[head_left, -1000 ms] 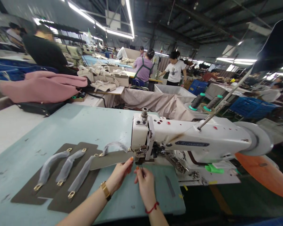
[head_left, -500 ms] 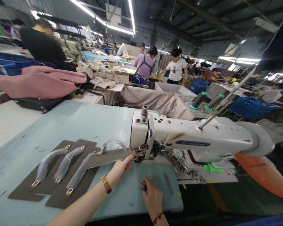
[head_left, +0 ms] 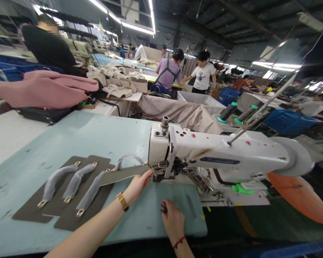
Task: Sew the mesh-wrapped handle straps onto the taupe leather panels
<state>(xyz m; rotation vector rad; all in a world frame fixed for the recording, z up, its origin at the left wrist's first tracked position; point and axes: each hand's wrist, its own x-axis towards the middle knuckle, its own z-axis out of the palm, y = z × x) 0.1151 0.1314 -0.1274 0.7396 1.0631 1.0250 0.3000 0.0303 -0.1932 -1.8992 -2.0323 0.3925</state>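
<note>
My left hand (head_left: 140,182) pinches the right end of a grey-brown panel (head_left: 121,174) beside the needle area of a white sewing machine (head_left: 218,150). A wrapped handle (head_left: 129,157) arches behind this panel. My right hand (head_left: 173,216) is closed around a small dark tool (head_left: 163,208), its tip showing at the fingers, and rests on the light blue table (head_left: 140,218) in front of the machine. Several flat panels (head_left: 61,186) with wrapped handles (head_left: 54,179) and gold buckles overlap at the left.
Pink material (head_left: 48,89) lies on a black case at the back left. Thread cones (head_left: 227,113) stand behind the machine. An orange disc (head_left: 298,197) is at the right. Several people work beyond draped beige cloth (head_left: 174,111).
The view has shifted slightly. Both hands keep nearly the same places and grips, and the panel has barely moved. In the background, a person in white has an arm nearer the person in purple.
</note>
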